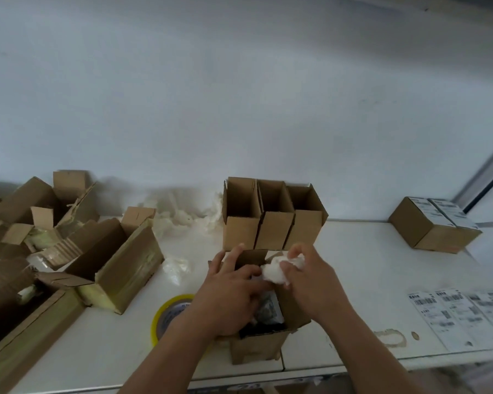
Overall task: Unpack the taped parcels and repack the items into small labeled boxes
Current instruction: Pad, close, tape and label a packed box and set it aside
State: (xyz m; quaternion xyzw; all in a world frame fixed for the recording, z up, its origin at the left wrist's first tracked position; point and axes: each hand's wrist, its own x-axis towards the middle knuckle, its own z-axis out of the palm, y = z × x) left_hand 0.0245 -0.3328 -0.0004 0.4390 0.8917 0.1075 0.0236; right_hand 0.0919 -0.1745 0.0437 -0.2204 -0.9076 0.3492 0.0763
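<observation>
At the near edge of the white table (362,280) stands a small open cardboard box (258,346), and both hands work over its mouth. The left hand (234,291) lies across the opening with its fingers loosely spread, fingertips touching the far flap and the wad of white packing foam (276,270); it grips nothing that can be seen. The right hand (308,280) pinches that wad between thumb and curled fingers, holding it just above the box's far right corner. Inside the box, below the hands, a dark item (266,311) with a pale edge shows, too blurred to name. Just behind stand 3 empty small boxes (271,220) in a row, touching side by side, flaps up. A roll of yellow tape (168,314) lies flat left of the box, partly under the left forearm. Farther left are opened parcels (114,260) with torn tape, and loose white packing scraps (188,214) against the wall. At far right sit 2 closed labeled boxes (433,226), and printed shipping labels (461,311) lie on the table nearer the edge.
</observation>
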